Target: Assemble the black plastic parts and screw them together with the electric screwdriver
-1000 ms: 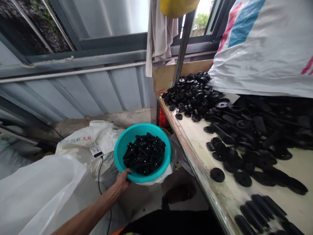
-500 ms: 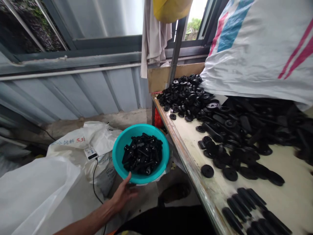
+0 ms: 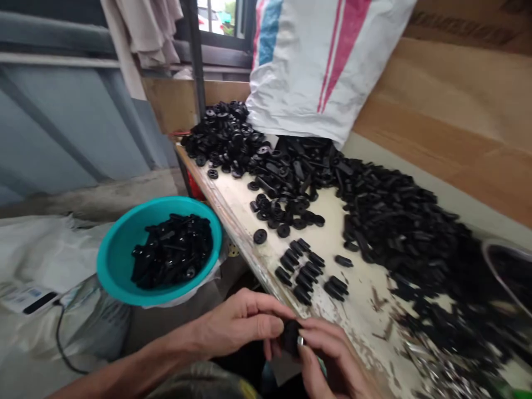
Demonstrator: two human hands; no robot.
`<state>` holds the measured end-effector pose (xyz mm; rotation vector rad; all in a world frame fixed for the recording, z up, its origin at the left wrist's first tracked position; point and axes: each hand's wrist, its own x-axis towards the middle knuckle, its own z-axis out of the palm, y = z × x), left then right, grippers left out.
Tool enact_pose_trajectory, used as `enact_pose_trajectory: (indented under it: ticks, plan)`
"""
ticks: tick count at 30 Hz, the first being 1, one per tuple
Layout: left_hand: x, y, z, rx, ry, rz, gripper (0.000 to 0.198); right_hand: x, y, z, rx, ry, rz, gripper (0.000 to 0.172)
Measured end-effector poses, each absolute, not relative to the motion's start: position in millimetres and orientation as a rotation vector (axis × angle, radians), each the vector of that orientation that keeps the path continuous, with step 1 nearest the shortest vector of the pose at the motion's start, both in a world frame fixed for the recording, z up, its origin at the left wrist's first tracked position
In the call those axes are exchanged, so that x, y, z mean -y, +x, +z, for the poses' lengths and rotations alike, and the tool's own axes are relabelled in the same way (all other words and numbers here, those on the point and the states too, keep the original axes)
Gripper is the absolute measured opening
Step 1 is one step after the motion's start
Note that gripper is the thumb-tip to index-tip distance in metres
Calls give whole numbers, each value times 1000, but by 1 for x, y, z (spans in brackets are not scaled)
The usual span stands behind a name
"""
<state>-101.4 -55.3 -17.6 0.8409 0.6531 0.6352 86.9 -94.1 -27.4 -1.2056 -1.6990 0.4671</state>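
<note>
Pale tabletop (image 3: pixel 327 214) stretches beyond my hands, its edge near the black part (image 3: pixel 290 336), which sits right between them. My left hand (image 3: pixel 239 322) holds it between thumb and fingers; my right hand (image 3: pixel 334 357) pinches a small shiny piece (image 3: pixel 300 341) at its right side. Neither hand is clearly nearer; the part's long axis I cannot tell.

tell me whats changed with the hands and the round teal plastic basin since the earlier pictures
The left hand let go of the round teal plastic basin and moved right to the table's edge. The right hand came into view; together they now hold a small black part. The view swung right. The basin stayed beside the table, with glossy black pieces inside.
</note>
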Motion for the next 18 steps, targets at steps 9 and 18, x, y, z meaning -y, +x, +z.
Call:
enact_pose_trajectory:
  ticks: [9,18]
  plan:
    - [49,-66,-15,-661,649,669,15,94,118,-7,1852,-1199,427,18]
    - [54,-40,-17,-741,641,632,15,105,142,-16,1851,-1252,477,19]
